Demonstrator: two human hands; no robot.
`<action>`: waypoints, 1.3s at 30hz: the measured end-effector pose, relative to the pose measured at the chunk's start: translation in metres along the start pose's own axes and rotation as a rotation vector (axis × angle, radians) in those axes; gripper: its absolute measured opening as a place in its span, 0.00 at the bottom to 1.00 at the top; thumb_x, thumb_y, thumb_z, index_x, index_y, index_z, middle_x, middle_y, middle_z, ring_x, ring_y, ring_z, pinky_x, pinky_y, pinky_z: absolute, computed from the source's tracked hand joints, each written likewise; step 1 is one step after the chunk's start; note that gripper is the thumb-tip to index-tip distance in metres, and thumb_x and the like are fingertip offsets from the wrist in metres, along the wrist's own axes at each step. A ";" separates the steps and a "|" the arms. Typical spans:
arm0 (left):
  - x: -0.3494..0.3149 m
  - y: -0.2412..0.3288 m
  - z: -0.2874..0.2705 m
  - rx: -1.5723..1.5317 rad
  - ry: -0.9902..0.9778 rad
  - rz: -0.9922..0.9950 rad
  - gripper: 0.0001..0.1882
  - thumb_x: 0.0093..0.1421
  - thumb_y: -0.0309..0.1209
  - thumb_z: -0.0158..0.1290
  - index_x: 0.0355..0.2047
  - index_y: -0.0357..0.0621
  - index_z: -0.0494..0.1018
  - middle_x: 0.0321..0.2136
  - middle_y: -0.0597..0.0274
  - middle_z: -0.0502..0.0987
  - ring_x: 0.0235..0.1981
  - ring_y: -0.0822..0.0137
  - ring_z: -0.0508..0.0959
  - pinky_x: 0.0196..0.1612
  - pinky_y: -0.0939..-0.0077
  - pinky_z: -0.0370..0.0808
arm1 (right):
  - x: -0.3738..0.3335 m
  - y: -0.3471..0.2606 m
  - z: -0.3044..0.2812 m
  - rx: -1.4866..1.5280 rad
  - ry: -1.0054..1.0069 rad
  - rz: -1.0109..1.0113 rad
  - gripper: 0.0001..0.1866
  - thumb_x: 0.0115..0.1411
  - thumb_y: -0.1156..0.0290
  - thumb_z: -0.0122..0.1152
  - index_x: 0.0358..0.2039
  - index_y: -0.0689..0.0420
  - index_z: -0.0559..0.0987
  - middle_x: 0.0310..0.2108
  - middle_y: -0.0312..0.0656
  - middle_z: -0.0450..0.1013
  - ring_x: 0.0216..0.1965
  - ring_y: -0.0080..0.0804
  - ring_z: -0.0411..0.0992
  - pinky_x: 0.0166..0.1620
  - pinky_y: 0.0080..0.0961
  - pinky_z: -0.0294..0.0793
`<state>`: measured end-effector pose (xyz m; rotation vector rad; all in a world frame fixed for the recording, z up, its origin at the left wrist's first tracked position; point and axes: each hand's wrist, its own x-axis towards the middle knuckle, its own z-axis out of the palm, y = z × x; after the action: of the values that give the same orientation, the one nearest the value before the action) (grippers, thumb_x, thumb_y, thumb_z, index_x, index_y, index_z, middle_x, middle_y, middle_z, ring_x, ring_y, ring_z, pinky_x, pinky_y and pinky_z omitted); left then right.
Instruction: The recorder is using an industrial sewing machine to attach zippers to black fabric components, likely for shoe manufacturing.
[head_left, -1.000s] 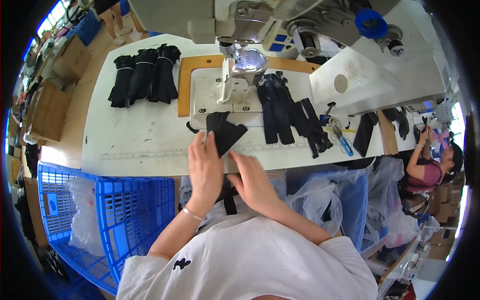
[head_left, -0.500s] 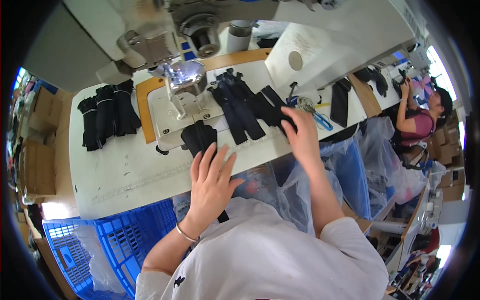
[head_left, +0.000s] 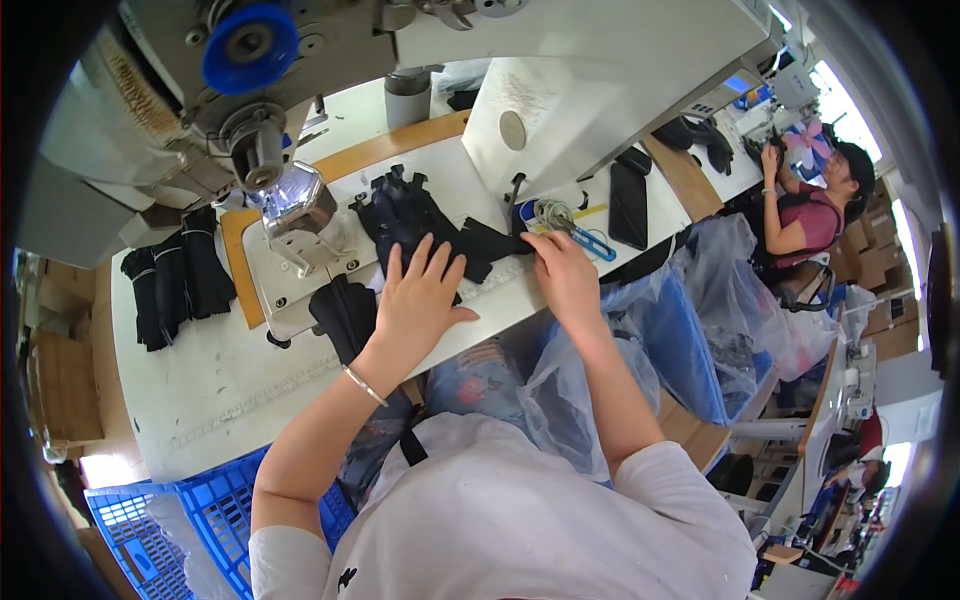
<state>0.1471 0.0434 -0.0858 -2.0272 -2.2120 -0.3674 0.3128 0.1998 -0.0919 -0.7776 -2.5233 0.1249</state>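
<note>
My left hand (head_left: 415, 305) lies with fingers spread on a pile of black zipper strips (head_left: 400, 205) on the sewing machine table. To its right, my right hand (head_left: 567, 280) pinches the end of one black zipper strip (head_left: 487, 242), which stretches from the pile. Another black zipper strip (head_left: 342, 308) lies left of my left wrist, partly hanging over the table's front edge. Just behind these stands the sewing machine's shiny presser area (head_left: 300, 205). My left fingers hide part of the pile.
Tied black bundles (head_left: 180, 275) lie at the table's left. Right of the pile are blue-handled snips (head_left: 594, 244), a cord coil and a black phone (head_left: 628, 205). A blue crate (head_left: 215, 510) stands below left, plastic-lined bins at right. A co-worker (head_left: 805, 215) sits far right.
My view has shifted. My left hand has moved from the near strip onto the pile. My right hand has closed from spread fingers onto a strip's end.
</note>
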 end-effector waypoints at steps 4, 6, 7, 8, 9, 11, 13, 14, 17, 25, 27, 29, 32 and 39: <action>0.000 -0.002 -0.003 0.010 -0.020 -0.050 0.38 0.49 0.54 0.57 0.56 0.46 0.66 0.56 0.59 0.65 0.63 0.58 0.58 0.63 0.47 0.51 | 0.010 0.009 -0.008 0.194 0.152 0.102 0.16 0.51 0.81 0.56 0.41 0.53 0.79 0.35 0.40 0.72 0.35 0.40 0.73 0.37 0.33 0.72; 0.002 -0.002 -0.002 -0.026 0.023 -0.047 0.37 0.49 0.53 0.57 0.56 0.46 0.66 0.57 0.59 0.64 0.63 0.58 0.58 0.63 0.48 0.51 | 0.013 0.011 -0.020 0.326 0.194 0.187 0.16 0.52 0.83 0.55 0.41 0.54 0.79 0.36 0.42 0.72 0.35 0.41 0.73 0.36 0.33 0.72; 0.002 -0.002 -0.004 -0.028 0.015 -0.039 0.38 0.49 0.53 0.57 0.57 0.45 0.65 0.58 0.57 0.63 0.63 0.57 0.57 0.63 0.48 0.50 | 0.014 0.010 -0.030 0.313 0.217 0.197 0.16 0.52 0.83 0.55 0.41 0.54 0.79 0.36 0.42 0.72 0.35 0.41 0.73 0.36 0.33 0.72; 0.004 0.002 -0.011 -0.118 0.034 -0.074 0.39 0.48 0.48 0.60 0.57 0.43 0.63 0.58 0.54 0.62 0.63 0.55 0.58 0.63 0.49 0.51 | 0.014 0.009 -0.041 0.333 0.196 0.193 0.17 0.51 0.83 0.55 0.40 0.54 0.79 0.36 0.42 0.72 0.35 0.42 0.73 0.36 0.33 0.73; 0.006 0.009 -0.022 -0.179 0.129 -0.110 0.39 0.48 0.44 0.62 0.57 0.41 0.62 0.58 0.52 0.63 0.61 0.53 0.59 0.63 0.50 0.52 | 0.013 0.009 -0.050 0.350 0.178 0.189 0.17 0.50 0.84 0.55 0.40 0.54 0.79 0.35 0.42 0.72 0.35 0.42 0.73 0.36 0.33 0.73; 0.008 0.022 -0.040 -0.258 0.305 -0.084 0.39 0.46 0.36 0.64 0.57 0.37 0.62 0.57 0.49 0.63 0.59 0.49 0.62 0.61 0.53 0.56 | 0.006 0.001 -0.064 0.294 0.149 0.099 0.18 0.48 0.82 0.56 0.41 0.53 0.78 0.37 0.42 0.71 0.36 0.42 0.73 0.37 0.32 0.73; 0.013 0.035 -0.054 -0.320 0.420 0.031 0.39 0.45 0.30 0.65 0.56 0.35 0.61 0.55 0.48 0.65 0.55 0.46 0.65 0.57 0.55 0.62 | 0.005 -0.014 -0.076 0.235 0.125 -0.067 0.15 0.51 0.78 0.56 0.41 0.54 0.78 0.38 0.39 0.71 0.39 0.38 0.73 0.39 0.30 0.74; 0.017 0.043 -0.060 -0.365 0.400 0.071 0.39 0.45 0.29 0.65 0.57 0.36 0.61 0.54 0.46 0.66 0.55 0.46 0.66 0.57 0.56 0.63 | 0.005 -0.022 -0.077 0.233 0.102 -0.145 0.14 0.52 0.76 0.54 0.40 0.54 0.77 0.38 0.38 0.71 0.40 0.36 0.73 0.39 0.28 0.74; 0.028 0.051 -0.056 -0.601 0.231 0.052 0.37 0.47 0.25 0.62 0.57 0.35 0.61 0.42 0.47 0.74 0.42 0.44 0.73 0.49 0.57 0.70 | 0.005 -0.041 -0.086 0.318 0.103 -0.290 0.18 0.46 0.79 0.58 0.40 0.55 0.79 0.40 0.39 0.72 0.40 0.37 0.74 0.39 0.27 0.76; 0.017 0.036 -0.024 -1.479 0.173 -0.606 0.16 0.58 0.19 0.50 0.48 0.31 0.64 0.25 0.64 0.72 0.20 0.78 0.68 0.22 0.84 0.65 | -0.006 -0.068 -0.052 0.887 0.270 0.244 0.21 0.55 0.70 0.65 0.49 0.58 0.72 0.47 0.43 0.68 0.42 0.30 0.69 0.42 0.23 0.71; 0.010 0.046 -0.024 -1.401 0.177 -0.588 0.18 0.59 0.20 0.50 0.49 0.30 0.63 0.28 0.62 0.72 0.24 0.74 0.71 0.26 0.81 0.69 | -0.016 -0.076 -0.023 1.251 -0.041 0.468 0.18 0.56 0.68 0.65 0.46 0.59 0.74 0.42 0.40 0.71 0.38 0.23 0.69 0.40 0.20 0.70; -0.006 0.048 -0.008 -1.124 0.222 -0.473 0.21 0.60 0.20 0.48 0.54 0.31 0.60 0.37 0.58 0.73 0.36 0.71 0.72 0.39 0.79 0.71 | -0.013 -0.081 -0.014 1.239 -0.083 0.490 0.12 0.57 0.69 0.64 0.39 0.60 0.77 0.32 0.35 0.75 0.30 0.18 0.69 0.36 0.19 0.70; -0.011 0.050 -0.020 -1.171 0.164 -0.432 0.20 0.63 0.21 0.46 0.55 0.32 0.60 0.43 0.59 0.71 0.44 0.74 0.70 0.48 0.80 0.67 | -0.008 -0.075 -0.002 1.247 0.039 0.434 0.12 0.54 0.66 0.67 0.31 0.62 0.77 0.25 0.37 0.73 0.24 0.22 0.69 0.28 0.22 0.68; 0.004 0.024 -0.023 -1.738 0.338 -0.667 0.12 0.63 0.24 0.48 0.46 0.31 0.66 0.27 0.68 0.68 0.27 0.81 0.67 0.33 0.86 0.66 | 0.004 -0.062 -0.024 1.670 0.339 0.515 0.10 0.64 0.71 0.55 0.43 0.62 0.72 0.29 0.34 0.74 0.28 0.17 0.72 0.32 0.16 0.71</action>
<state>0.1688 0.0430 -0.0600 -0.8993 -2.2320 -3.1313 0.2903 0.1491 -0.0558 -0.5207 -1.0892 1.7410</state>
